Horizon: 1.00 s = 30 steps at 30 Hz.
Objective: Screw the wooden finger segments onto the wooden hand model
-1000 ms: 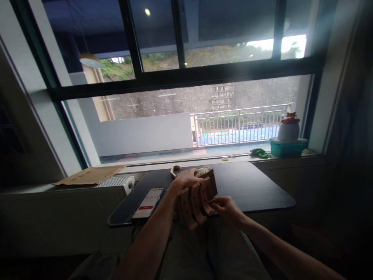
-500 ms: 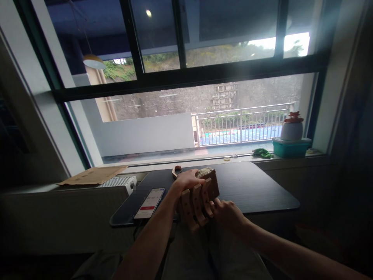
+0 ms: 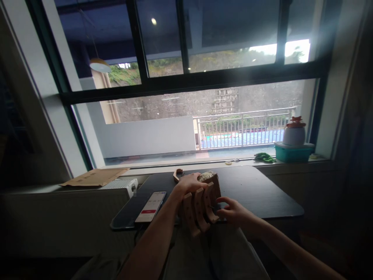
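Note:
At the near edge of the dark table, my left hand (image 3: 190,184) is closed over a wooden piece with three curved slats (image 3: 199,210) that have small dark holes. Its fingers are largely hidden behind the slats. A brown block with a pale, shiny top (image 3: 215,184) lies right behind the slats; whether the hand also touches it I cannot tell. From the rightmost slat a thin dark pin (image 3: 212,207) sticks out. Just right of that pin is my right hand (image 3: 230,211), thumb and forefinger apart, with nothing visible between them.
A phone (image 3: 152,207) with a timer lies on the table (image 3: 256,194), left of my forearm. Behind my left hand sits a curved wooden piece (image 3: 176,175). The sill holds a teal box (image 3: 293,153) with a white pot (image 3: 294,135), a green cloth (image 3: 264,157) and a brown envelope (image 3: 96,177).
My right hand has drawn back slightly to the right from the slats, and its fingers have spread. My left hand keeps its hold. The whole view has shifted a little.

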### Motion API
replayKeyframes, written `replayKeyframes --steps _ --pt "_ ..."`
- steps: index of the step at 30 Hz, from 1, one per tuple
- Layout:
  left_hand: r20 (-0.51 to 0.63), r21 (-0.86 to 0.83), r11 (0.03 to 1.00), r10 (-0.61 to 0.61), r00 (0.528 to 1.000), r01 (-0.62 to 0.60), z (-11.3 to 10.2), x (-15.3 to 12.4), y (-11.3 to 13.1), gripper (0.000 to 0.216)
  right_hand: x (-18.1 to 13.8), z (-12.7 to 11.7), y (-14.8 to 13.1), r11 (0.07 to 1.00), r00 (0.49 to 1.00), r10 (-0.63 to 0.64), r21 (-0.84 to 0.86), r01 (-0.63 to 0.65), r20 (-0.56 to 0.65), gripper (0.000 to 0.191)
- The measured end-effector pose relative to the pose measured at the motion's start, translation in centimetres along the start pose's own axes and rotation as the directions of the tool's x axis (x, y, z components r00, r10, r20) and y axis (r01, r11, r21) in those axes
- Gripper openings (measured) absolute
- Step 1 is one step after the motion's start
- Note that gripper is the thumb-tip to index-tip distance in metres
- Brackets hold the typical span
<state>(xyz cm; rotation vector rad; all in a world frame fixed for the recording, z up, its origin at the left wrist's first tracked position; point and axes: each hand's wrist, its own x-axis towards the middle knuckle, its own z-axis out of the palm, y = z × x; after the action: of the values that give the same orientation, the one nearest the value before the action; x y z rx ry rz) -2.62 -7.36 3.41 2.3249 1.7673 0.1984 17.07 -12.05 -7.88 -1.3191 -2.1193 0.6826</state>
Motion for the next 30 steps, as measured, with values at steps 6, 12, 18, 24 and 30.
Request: replayKeyframes --steps 6,12,18,24,30 --pt "-0.001 -0.006 1.0 -0.016 1.0 0.016 0.1 -0.1 0.2 0.034 -2.7 -0.8 -1.3 0.96 0.983 -0.184 -0.214 0.179 -0.005 0.04" --pt "-0.005 -0.001 1.0 -0.006 1.0 0.006 0.3 0.2 -0.2 0.034 -1.8 -0.2 -1.5 0.937 0.974 -0.225 -0.275 0.216 -0.003 0.034" --pt "0.002 -0.029 1.0 -0.003 1.0 0.003 0.3 0.3 -0.5 0.034 -0.4 1.8 1.2 0.998 0.994 -0.031 -0.049 0.025 -0.106 0.041" --pt "0.011 -0.083 0.996 0.029 1.0 -0.028 0.1 -0.1 -0.3 0.039 -2.0 1.3 2.2 0.998 0.99 -0.06 0.029 0.064 -0.126 0.032" --pt "-0.014 -0.207 0.978 0.02 1.0 -0.022 -0.2 -1.7 0.6 0.049 -4.0 -1.5 -0.6 0.92 0.939 -0.277 -0.339 0.198 -0.203 0.032"
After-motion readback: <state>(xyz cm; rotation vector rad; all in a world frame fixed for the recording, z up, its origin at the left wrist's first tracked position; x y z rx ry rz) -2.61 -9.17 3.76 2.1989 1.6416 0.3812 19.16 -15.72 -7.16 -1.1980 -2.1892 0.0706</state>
